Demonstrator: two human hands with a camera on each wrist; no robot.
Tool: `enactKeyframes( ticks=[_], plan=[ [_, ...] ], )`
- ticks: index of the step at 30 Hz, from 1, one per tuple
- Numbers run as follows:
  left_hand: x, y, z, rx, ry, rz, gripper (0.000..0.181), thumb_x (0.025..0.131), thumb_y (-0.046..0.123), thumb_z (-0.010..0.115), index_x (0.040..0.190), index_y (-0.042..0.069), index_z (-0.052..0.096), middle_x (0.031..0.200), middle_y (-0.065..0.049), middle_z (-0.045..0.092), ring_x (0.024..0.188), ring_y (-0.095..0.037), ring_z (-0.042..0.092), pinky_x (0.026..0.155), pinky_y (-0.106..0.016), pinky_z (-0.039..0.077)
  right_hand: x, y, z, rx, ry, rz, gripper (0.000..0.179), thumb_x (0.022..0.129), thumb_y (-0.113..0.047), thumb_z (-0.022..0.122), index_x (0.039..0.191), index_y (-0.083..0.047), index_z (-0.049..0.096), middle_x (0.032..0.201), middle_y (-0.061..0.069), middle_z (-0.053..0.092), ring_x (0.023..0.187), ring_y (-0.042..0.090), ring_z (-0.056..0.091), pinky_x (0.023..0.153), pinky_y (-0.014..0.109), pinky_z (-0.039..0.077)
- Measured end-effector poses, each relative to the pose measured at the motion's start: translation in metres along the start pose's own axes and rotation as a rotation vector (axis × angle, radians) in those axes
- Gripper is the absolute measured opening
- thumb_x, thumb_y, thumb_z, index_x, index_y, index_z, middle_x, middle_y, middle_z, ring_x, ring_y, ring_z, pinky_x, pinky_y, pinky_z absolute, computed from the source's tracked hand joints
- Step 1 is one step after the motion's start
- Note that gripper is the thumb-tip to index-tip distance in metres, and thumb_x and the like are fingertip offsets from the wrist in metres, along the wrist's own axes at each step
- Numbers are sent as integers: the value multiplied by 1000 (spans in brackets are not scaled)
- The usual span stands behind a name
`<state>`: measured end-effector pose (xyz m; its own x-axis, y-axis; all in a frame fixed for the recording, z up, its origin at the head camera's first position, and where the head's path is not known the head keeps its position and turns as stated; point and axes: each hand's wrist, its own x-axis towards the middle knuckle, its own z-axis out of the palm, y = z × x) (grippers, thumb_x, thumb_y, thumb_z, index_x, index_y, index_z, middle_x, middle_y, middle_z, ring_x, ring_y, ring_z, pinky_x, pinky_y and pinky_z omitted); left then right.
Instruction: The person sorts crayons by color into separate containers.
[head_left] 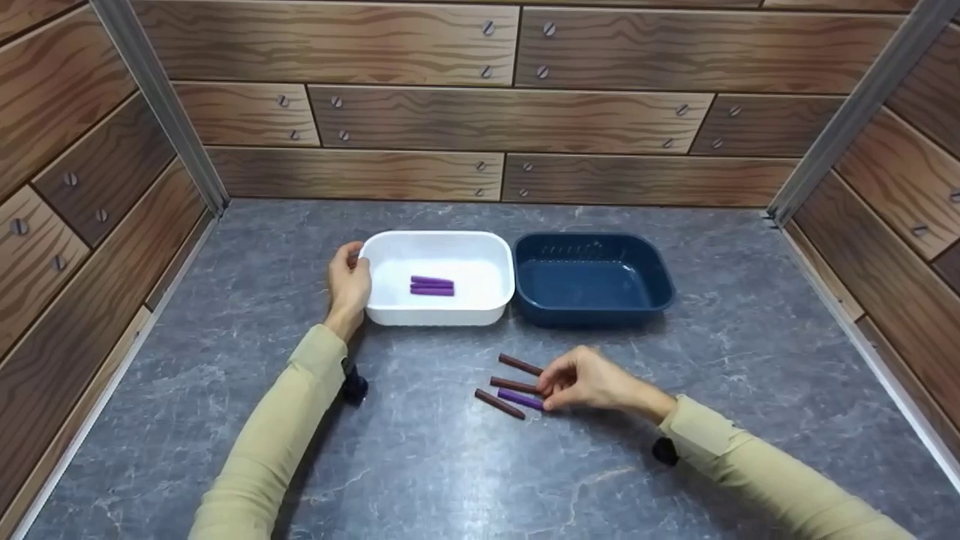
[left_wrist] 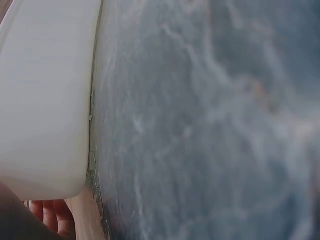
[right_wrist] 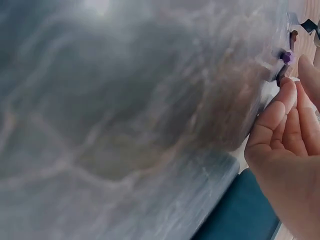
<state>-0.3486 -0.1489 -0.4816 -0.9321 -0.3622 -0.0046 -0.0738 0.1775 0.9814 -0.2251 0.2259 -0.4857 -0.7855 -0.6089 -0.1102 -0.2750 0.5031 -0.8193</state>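
Observation:
My left hand grips the left end of a white plastic tub, its thumb at the rim and its fingers at the outer wall. Inside the tub lie three purple sticks side by side. The right hand is low over a small group of sticks on the tabletop, with thumb and fingertips apart at the right end of a loose purple stick. That stick's end shows just beyond the fingertips in the right wrist view. Around it lie dark brown sticks, two of them partly behind the fingers.
A dark blue tub stands right beside the white one, its near wall facing the right hand. Wood-patterned panels enclose the grey marbled tabletop at the back and both sides.

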Motion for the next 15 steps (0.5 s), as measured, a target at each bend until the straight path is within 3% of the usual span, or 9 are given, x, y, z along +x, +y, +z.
enactKeyframes(
  ticks=[15],
  plan=[
    [1,2,1,-19,18,11,37,99,6,43,135,5,53,125,-15,55,113,-25,50,96,-37,42,1,0,-2,-122,-45,-9,22,71,-21,87,88,-15,75,73,-1,69,65,3,59,61,18,49]
  ],
)
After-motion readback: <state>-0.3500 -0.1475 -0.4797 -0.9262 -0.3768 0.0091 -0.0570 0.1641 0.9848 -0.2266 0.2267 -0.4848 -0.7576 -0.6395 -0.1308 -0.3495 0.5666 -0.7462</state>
